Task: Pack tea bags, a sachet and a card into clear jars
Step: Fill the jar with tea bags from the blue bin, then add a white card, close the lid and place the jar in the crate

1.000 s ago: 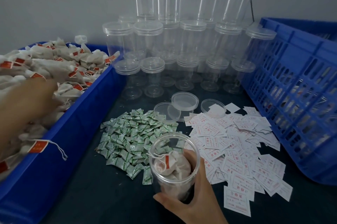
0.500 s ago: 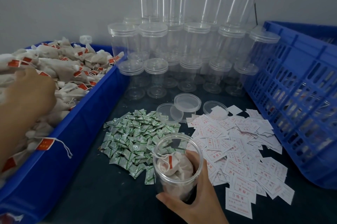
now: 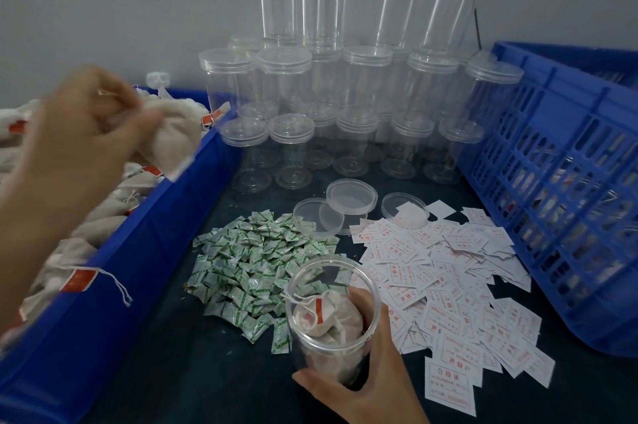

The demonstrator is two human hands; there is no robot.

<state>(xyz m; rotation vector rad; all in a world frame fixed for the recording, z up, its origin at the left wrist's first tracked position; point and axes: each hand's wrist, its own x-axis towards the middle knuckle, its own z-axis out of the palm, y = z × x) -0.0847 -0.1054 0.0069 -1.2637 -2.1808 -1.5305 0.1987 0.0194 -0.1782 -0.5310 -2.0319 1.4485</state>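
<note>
Beside cards (image 3: 452, 378) printed 合格证, right fingers (image 3: 363, 301) grip the jar (image 3: 310, 351); left fingers (image 3: 115, 102) clutch a tea bag (image 3: 174, 138)

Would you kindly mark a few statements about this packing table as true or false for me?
1. The right hand grips a jar with tea bags inside. True.
2. The left hand holds nothing. False: it holds a tea bag above the blue bin.
3. The green sachets lie to the left of the white cards. True.
4. The gripped jar has its lid on. False: its mouth is open, with no lid on it.
5. The stacked jars at the back are full of tea bags. False: they look empty, and some are lidded.
</note>
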